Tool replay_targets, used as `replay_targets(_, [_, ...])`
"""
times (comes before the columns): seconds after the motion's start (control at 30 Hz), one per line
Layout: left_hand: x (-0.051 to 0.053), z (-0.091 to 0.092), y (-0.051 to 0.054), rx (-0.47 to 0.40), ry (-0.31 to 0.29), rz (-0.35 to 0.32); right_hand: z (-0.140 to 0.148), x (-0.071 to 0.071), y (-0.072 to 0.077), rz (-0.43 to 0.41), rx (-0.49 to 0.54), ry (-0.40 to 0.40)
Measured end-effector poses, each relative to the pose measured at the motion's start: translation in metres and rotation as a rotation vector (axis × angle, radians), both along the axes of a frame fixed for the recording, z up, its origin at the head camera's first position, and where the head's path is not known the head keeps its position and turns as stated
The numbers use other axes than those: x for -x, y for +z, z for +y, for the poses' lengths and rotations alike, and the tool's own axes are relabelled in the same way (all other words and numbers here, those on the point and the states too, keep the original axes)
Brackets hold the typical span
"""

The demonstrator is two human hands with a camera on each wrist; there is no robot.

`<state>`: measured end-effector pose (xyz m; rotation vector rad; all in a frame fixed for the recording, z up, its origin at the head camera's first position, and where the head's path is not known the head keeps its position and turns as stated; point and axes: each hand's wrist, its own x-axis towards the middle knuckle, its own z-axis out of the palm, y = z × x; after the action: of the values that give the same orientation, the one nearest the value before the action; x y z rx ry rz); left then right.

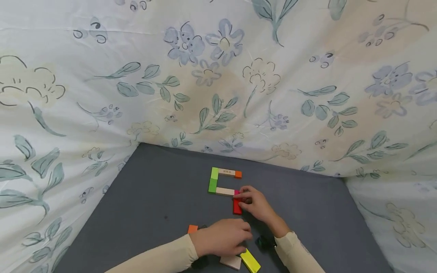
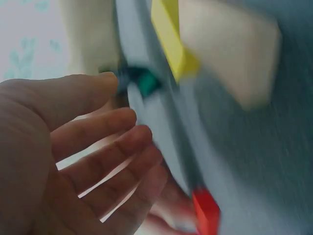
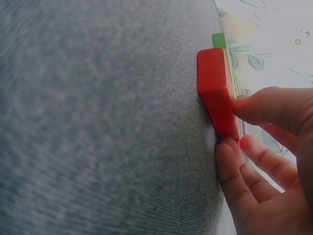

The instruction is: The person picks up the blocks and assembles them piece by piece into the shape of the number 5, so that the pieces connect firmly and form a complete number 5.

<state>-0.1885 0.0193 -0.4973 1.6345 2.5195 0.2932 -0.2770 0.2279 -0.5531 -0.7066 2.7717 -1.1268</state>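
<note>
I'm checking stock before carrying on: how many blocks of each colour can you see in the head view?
Green blocks: 2
Pale wood blocks: 3
Orange blocks: 2
Pink block: 1
Red block: 1
Yellow block: 1
Total: 10 visible; the left hand may hide more.

on my left wrist feed i see the left hand [image 2: 44, 152] with its fingers extended and slightly spread, the thumb above them, holding nothing. up and to the right of it i have a yellow block [image 2: 171, 41] just beside a pale block [image 2: 232, 44], both blurred on the grey cloth [image 2: 239, 171], and past the thumb tip a dark green object [image 2: 145, 81] too blurred for me to name. behind the fingers, low down, i make out part of the right hand [image 2: 173, 200] at a red block [image 2: 207, 213].
</note>
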Motion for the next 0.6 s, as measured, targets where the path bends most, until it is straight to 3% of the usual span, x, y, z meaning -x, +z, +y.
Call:
replay_targets(0.17, [-0.015,0.027,-0.006,0.071,-0.126,0.061,0.002,-0.002,0.0,0.003,-0.001,0.013])
replay_targets(0.27, [-0.02,0.037,-0.013,0.091,-0.161,0.037,0.002,-0.003,-0.002,-0.001,0.0,0.02])
replay_targets(0.43, [-0.025,0.044,-0.023,0.092,-0.153,-0.046,0.001,-0.003,-0.003,-0.003,-0.003,0.005])
replay_targets(0.6, [-0.027,0.047,-0.023,0.088,-0.149,-0.055,0.002,-0.004,-0.001,0.014,-0.005,0.009])
